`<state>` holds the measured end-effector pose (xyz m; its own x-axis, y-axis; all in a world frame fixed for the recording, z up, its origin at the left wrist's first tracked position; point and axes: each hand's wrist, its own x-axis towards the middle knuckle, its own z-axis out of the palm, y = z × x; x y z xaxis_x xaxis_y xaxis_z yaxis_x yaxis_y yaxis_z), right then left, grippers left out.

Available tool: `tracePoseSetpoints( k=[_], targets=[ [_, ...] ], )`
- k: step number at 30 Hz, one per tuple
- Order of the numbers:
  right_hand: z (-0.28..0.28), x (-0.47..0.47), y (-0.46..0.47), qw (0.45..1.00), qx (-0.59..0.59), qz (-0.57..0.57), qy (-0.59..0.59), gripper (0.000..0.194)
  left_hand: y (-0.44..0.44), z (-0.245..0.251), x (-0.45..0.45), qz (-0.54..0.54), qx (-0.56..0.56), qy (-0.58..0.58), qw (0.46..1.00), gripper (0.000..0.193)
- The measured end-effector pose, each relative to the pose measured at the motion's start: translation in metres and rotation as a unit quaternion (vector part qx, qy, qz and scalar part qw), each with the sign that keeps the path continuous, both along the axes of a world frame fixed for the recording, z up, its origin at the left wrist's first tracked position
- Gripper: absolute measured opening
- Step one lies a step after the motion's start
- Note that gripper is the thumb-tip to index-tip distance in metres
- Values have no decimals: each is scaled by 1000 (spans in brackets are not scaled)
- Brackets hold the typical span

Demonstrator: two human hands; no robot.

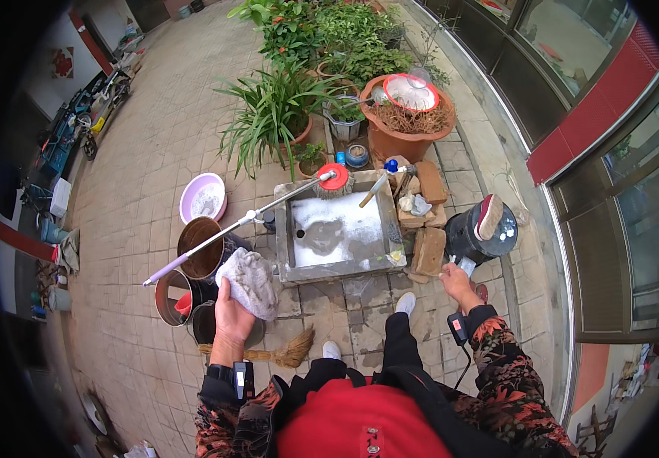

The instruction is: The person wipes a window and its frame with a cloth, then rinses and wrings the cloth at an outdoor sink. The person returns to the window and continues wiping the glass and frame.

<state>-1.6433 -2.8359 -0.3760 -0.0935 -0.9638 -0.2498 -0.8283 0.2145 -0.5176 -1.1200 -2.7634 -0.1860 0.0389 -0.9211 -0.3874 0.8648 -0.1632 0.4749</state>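
Note:
My left hand (233, 318) holds a crumpled greyish-white cloth (248, 283), left of a concrete basin (341, 272) with suds on its floor. A mop (238, 223) with a red head and lilac handle end lies across the basin's corner, its head at the back edge. My right hand (456, 281) is at the basin's right, fingers closed around a small pale item (466, 267) that I cannot identify. Just beyond it, a dark red shoe with a pale sole (489, 217) rests on a black lidded bucket (464, 237).
A tap (392, 167) with a hose reaches over the basin beside stacked bricks (430, 249). Left stand a lilac washbasin (220, 209), a rusty bucket (189, 266) and more buckets. A straw broom (295, 349) lies near my feet; potted plants (283, 109) stand behind.

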Motion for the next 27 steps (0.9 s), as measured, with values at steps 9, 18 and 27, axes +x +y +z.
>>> tracePoseSetpoints(
  k=[9, 18, 27],
  targets=[
    [-6, 48, -298, 989, -100, 85, 64, 28, -78, -46, -71, 31, 29, -51, 998, 60],
    [-80, 110, -402, 954, -165, 231, 99, 23, -165, -244, -103, -4, 64, 15, 998, 56],
    [-116, 117, -406, 865, -364, 340, 65, 11, -237, -405, -140, 11, 79, 57, 995, 53]
  ],
)
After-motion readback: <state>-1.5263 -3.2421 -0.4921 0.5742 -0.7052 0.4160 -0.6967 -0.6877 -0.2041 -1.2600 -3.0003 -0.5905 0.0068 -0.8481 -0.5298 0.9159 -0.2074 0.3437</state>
